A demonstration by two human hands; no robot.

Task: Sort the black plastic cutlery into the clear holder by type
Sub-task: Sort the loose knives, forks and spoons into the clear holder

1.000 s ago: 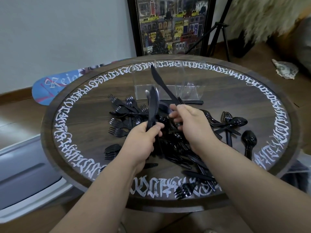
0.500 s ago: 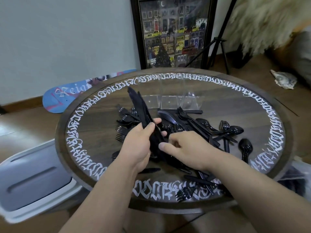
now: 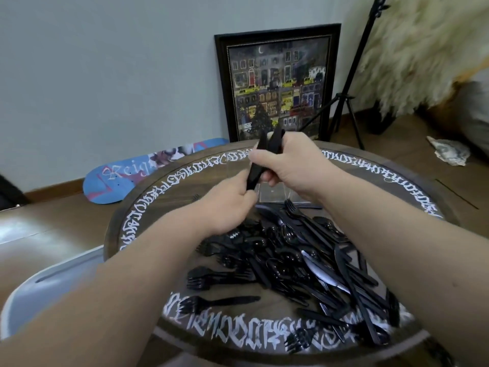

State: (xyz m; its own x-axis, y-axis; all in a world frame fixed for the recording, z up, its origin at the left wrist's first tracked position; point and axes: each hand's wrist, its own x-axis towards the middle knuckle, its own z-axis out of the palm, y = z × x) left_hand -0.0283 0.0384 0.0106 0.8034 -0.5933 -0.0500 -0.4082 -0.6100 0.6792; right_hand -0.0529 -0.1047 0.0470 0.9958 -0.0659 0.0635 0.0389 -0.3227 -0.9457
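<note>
Both hands now hold one bundle of black knives: the right hand wraps its upper part, the left hand pinches the lower end. Half a second ago the bundle sat low over the pile; now it is raised above the clear holder at the table's far edge, apparently ready to drop in.

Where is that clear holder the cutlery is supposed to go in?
The clear holder stands at the far side of the round table, just beyond the cutlery pile, mostly hidden behind both hands, the left hand and right hand.
</note>
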